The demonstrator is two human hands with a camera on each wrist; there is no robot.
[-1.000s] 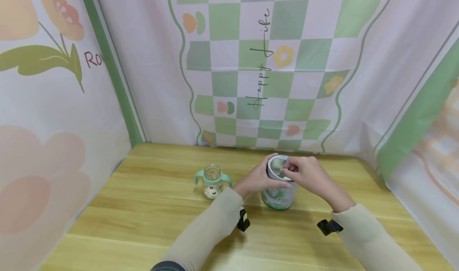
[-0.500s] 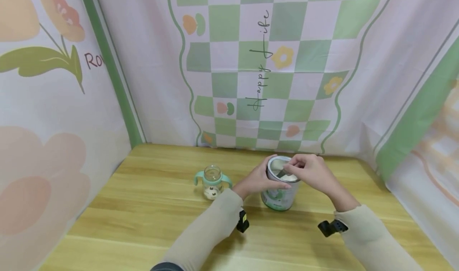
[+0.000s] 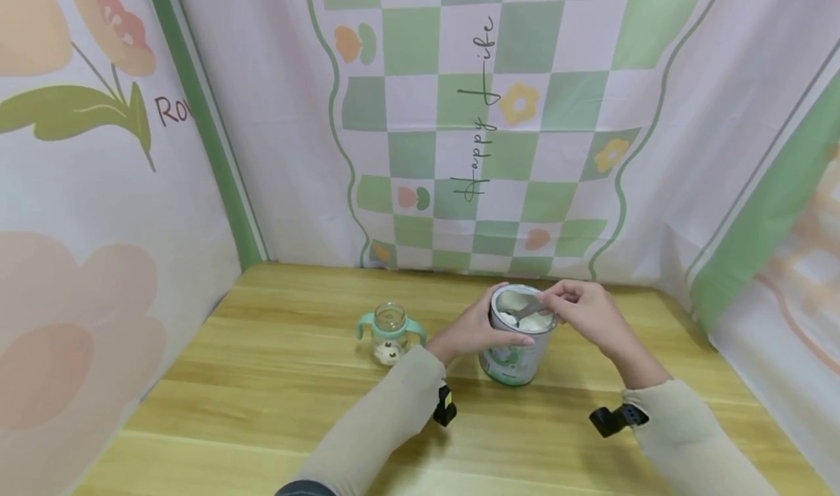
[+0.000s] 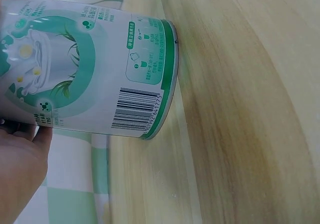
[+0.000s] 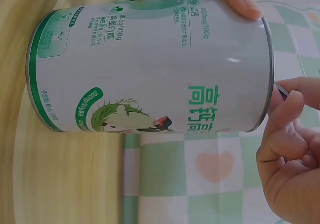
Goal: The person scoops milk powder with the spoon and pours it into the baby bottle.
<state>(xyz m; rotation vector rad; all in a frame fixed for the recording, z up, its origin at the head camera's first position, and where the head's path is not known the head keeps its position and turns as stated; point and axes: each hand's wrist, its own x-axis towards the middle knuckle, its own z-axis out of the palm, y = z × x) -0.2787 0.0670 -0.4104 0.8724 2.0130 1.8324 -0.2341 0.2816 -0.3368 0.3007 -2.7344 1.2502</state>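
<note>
A white and green milk powder tin [image 3: 510,365] stands on the wooden table, its top uncovered. My left hand [image 3: 469,328] grips the tin near the rim, thumb on the near side; in the left wrist view part of that hand [image 4: 22,169] shows beside the printed label. White powder [image 3: 538,322] is visible inside. Between thumb and fingers, my right hand [image 3: 584,317] pinches the handle of a grey spoon [image 3: 528,308], whose lower end reaches into the powder. In the right wrist view the right hand [image 5: 292,159] is at the tin's rim, with only a bit of spoon showing.
To the left of the tin stands a clear baby bottle [image 3: 389,335] with two mint handles and no cap, near my left forearm. Behind the table [image 3: 262,379] hangs a green and white checked curtain [image 3: 466,153]; more printed fabric hangs at both sides.
My right hand has shifted right and back from the tin's mouth. The spoon, hidden at first, now shows with its handle lying lower across the opening. The left hand keeps its hold.
</note>
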